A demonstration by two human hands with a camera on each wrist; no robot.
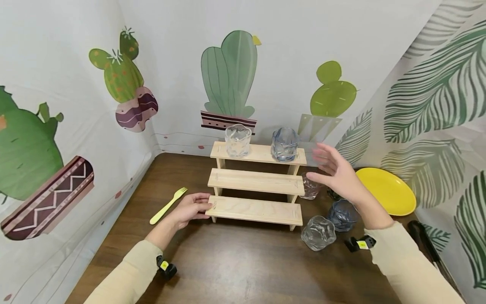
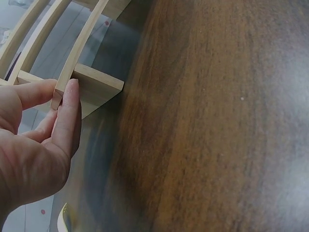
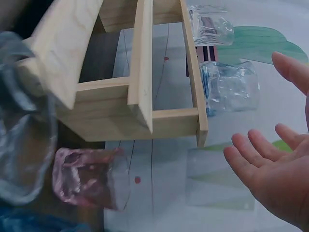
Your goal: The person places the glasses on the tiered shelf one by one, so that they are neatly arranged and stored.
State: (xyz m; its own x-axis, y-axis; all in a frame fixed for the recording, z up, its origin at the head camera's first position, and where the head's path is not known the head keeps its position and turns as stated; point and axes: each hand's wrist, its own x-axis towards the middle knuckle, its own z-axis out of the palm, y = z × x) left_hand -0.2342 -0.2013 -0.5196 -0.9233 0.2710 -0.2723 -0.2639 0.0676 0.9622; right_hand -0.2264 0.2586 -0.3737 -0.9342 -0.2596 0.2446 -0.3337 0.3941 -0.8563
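Note:
My left hand point(image 1: 191, 208) pinches the left end of the lowest board of a three-tier wooden shelf point(image 1: 256, 210). In the left wrist view, thumb and fingers lie on either side of that board's corner. My right hand point(image 1: 334, 171) is in the air just right of the top tier, fingers spread and holding nothing. Nearest to it on that tier stands a bluish glass point(image 1: 284, 145), upright near the right end. A clear glass point(image 1: 238, 140) stands on the same tier towards the left. The middle and lowest tiers bear nothing.
Right of the shelf stand a pinkish glass point(image 1: 310, 188), a dark blue glass point(image 1: 343, 215) and a clear glass point(image 1: 318, 233). Behind my right forearm is a yellow plate point(image 1: 391, 191), with a black-handled utensil point(image 1: 421, 236) nearby. A yellow-green fork point(image 1: 168, 206) lies at left.

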